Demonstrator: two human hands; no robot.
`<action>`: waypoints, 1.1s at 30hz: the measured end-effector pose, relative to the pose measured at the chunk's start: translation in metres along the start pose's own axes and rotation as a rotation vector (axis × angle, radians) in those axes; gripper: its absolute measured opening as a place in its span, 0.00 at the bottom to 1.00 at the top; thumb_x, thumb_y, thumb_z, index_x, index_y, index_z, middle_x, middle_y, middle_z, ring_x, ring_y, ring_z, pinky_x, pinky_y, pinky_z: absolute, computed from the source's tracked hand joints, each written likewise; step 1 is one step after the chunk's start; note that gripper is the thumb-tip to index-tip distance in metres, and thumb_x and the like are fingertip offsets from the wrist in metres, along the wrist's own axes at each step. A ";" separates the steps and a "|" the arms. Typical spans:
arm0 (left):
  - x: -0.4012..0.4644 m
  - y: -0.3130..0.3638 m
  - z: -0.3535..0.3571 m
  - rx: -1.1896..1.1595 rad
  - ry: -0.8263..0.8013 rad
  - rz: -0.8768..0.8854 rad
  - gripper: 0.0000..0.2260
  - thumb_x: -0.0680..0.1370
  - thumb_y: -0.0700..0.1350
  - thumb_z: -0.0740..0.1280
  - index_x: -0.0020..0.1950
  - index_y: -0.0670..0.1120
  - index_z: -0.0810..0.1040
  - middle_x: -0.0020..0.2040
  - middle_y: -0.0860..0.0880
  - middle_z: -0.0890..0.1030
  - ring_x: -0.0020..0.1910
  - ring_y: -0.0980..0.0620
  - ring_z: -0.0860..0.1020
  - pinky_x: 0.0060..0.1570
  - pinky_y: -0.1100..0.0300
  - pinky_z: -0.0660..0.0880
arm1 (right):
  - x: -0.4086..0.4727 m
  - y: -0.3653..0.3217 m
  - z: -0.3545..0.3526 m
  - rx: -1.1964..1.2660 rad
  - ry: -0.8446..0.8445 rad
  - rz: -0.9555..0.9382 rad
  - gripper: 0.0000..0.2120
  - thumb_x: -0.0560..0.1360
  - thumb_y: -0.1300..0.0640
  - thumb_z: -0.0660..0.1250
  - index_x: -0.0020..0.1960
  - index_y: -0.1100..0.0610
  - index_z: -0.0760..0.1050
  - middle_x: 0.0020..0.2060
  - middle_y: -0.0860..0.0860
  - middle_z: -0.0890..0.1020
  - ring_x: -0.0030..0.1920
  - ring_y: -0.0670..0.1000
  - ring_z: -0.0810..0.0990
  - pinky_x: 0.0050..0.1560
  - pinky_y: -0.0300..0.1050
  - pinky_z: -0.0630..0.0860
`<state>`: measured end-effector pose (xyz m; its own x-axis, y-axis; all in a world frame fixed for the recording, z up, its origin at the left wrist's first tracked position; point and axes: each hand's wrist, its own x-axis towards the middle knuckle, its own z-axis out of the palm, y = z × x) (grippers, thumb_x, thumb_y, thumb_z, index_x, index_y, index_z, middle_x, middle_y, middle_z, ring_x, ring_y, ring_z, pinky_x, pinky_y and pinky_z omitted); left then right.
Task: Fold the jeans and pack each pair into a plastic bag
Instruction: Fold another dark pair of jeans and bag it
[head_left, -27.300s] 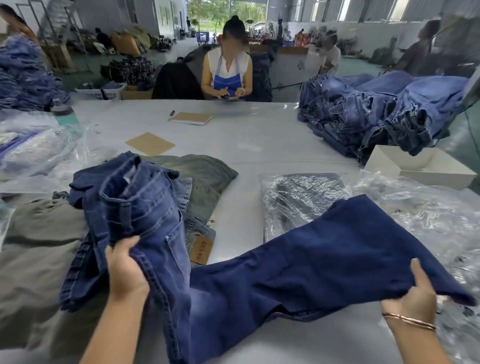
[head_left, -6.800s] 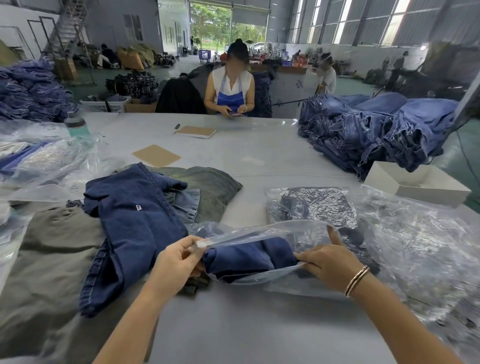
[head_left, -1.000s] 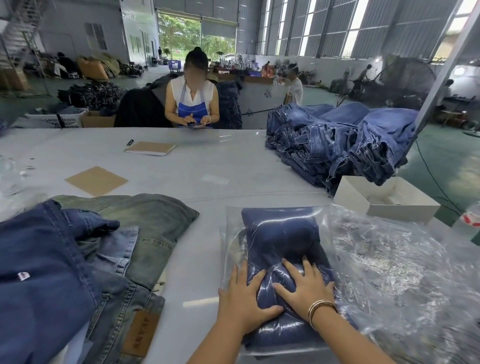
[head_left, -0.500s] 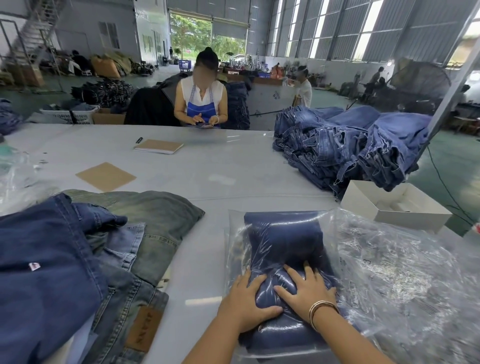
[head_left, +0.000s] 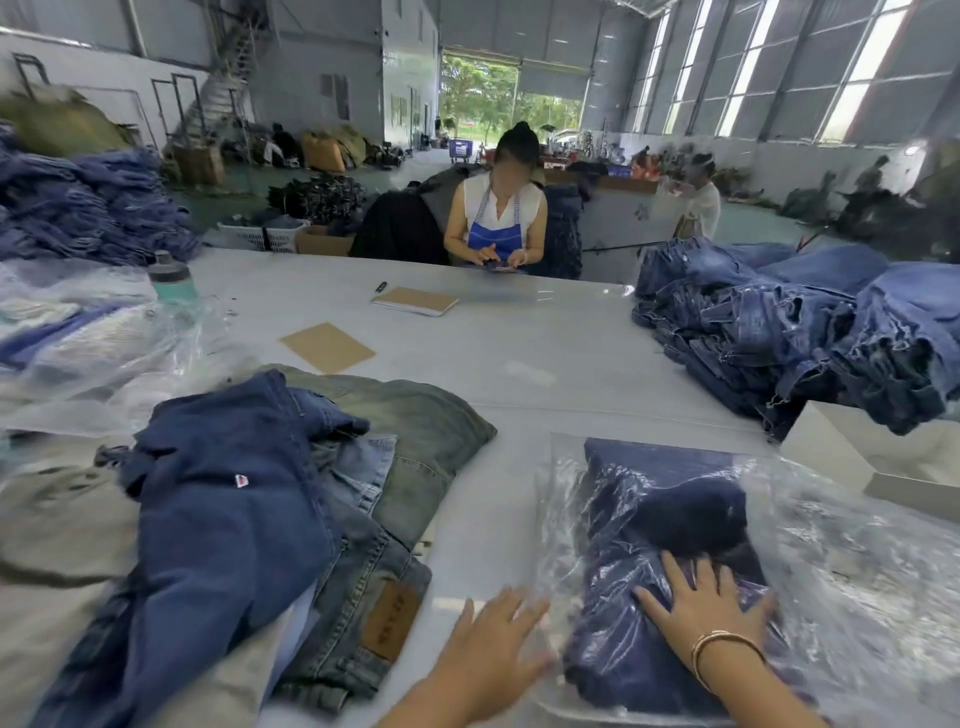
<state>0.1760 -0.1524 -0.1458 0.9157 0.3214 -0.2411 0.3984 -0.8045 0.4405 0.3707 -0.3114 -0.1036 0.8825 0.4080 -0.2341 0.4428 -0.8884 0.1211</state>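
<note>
Now your right hand (head_left: 711, 608) presses flat, fingers spread, on the bagged jeans (head_left: 670, 545) at lower right; your left hand (head_left: 493, 654), blurred, fingers spread, hovers beside the plastic bag (head_left: 566, 478).

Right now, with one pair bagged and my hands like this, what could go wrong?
1. The bagged jeans look bunched under the right hand; trapped air may keep the plastic bag puffy.
2. The left hand is off the bag, which might slide on the smooth table.

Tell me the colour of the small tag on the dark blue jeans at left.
White and red, on the dark blue jeans; the tag shows in the head view.
</note>
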 end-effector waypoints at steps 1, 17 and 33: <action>-0.010 -0.016 -0.010 0.069 0.028 -0.014 0.28 0.80 0.60 0.54 0.78 0.57 0.49 0.79 0.53 0.47 0.78 0.54 0.46 0.74 0.46 0.44 | -0.007 -0.011 -0.004 0.004 0.043 0.008 0.33 0.77 0.33 0.44 0.77 0.44 0.39 0.77 0.52 0.41 0.77 0.56 0.40 0.70 0.71 0.42; -0.133 -0.162 -0.125 0.626 0.083 -0.594 0.43 0.75 0.63 0.64 0.79 0.44 0.45 0.78 0.40 0.40 0.77 0.38 0.43 0.71 0.35 0.52 | -0.176 -0.279 0.034 0.118 -0.037 -0.750 0.24 0.76 0.47 0.57 0.72 0.46 0.62 0.77 0.53 0.41 0.76 0.56 0.34 0.64 0.71 0.27; -0.162 -0.044 -0.033 -0.309 0.346 -0.166 0.21 0.72 0.55 0.60 0.66 0.67 0.69 0.56 0.55 0.82 0.57 0.51 0.78 0.55 0.60 0.74 | -0.182 -0.211 0.020 2.010 -0.721 0.042 0.13 0.72 0.56 0.66 0.42 0.65 0.83 0.37 0.60 0.84 0.35 0.57 0.84 0.32 0.46 0.80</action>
<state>0.0120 -0.1528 -0.0978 0.7813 0.6221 -0.0510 0.4892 -0.5595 0.6690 0.1136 -0.2021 -0.1057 0.4693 0.6887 -0.5527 -0.7292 -0.0508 -0.6824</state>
